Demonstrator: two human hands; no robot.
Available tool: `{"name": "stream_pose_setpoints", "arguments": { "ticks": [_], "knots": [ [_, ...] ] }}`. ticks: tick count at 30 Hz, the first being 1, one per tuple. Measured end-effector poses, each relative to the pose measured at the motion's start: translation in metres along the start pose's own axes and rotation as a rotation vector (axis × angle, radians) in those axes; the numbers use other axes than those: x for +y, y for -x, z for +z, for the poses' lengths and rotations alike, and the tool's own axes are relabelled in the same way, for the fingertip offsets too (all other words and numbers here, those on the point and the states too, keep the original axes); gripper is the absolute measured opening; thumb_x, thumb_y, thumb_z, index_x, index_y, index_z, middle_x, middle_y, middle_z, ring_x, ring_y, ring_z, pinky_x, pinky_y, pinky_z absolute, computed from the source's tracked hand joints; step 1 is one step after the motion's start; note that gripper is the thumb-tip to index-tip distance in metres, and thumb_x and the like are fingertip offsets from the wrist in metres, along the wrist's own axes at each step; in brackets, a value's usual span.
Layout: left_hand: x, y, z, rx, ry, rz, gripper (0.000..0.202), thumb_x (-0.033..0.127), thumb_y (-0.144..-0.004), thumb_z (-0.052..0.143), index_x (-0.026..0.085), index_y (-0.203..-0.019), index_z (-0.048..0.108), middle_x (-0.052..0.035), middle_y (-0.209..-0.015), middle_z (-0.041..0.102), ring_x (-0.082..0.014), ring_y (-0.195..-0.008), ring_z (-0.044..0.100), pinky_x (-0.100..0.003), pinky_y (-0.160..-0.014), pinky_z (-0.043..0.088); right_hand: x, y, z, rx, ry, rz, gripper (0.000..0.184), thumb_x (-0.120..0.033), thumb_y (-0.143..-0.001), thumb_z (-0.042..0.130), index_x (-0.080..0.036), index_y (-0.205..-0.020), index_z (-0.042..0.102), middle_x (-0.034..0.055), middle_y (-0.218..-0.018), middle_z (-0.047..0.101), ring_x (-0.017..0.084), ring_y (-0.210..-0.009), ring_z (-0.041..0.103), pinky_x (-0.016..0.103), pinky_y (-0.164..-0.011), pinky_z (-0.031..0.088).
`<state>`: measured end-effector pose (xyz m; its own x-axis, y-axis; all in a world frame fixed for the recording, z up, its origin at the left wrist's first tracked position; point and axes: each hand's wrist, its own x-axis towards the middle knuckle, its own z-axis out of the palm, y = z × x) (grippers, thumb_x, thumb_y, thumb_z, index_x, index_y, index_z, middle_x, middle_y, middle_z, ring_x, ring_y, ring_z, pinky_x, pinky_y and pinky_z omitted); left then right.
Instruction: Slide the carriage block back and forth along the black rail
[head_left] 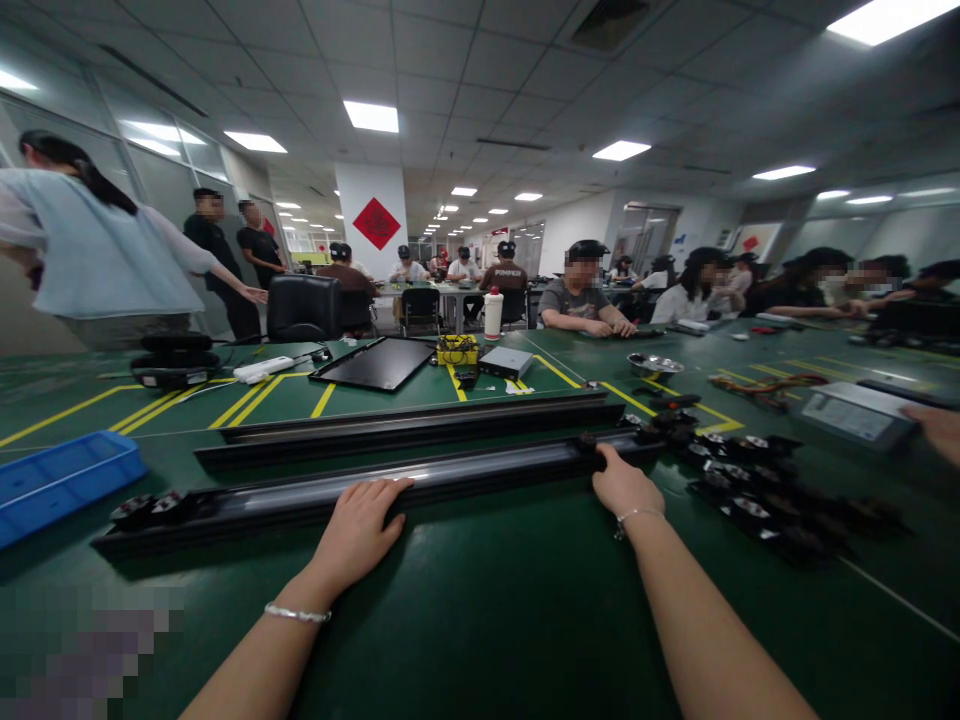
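A long black channel-shaped bar (300, 497) with a glossy strip lies across the table in front of me. My left hand (361, 525) rests on its near side, fingers stretched over the strip. Toward the bar's right end, my right hand (626, 485) is closed, with its fingertips at a small black part (587, 441) on top of the bar. Round black parts with silvery centres (154, 508) sit at the left end. A second long black bar (405, 428) lies parallel just behind.
Several dark parts (750, 480) are piled to the right. A blue tray (67, 480) stands at left. Farther back are a flat black panel (375, 363), a grey box (506, 362), a metal bowl (655, 364) and a white bottle (493, 315). Another person's hand (937, 430) reaches in at right.
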<state>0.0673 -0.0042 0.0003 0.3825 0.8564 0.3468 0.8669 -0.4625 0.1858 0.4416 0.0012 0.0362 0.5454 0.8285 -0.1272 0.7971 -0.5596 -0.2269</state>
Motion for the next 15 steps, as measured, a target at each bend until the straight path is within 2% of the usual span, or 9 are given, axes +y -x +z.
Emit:
{"name": "stream_pose_setpoints", "arguments": {
  "ticks": [15],
  "knots": [
    [0.0000, 0.0009, 0.0001, 0.002, -0.018, 0.001, 0.041, 0.028, -0.078, 0.044, 0.028, -0.119, 0.046, -0.0017, -0.114, 0.058, -0.0189, -0.107, 0.049, -0.038, -0.095, 0.032, 0.0034, -0.0028, 0.0012, 0.008, -0.022, 0.023, 0.052, -0.028, -0.079, 0.034, -0.034, -0.131, 0.030, 0.0116, -0.099, 0.060, 0.024, -0.081, 0.061, 0.035, -0.068, 0.044]
  ]
}}
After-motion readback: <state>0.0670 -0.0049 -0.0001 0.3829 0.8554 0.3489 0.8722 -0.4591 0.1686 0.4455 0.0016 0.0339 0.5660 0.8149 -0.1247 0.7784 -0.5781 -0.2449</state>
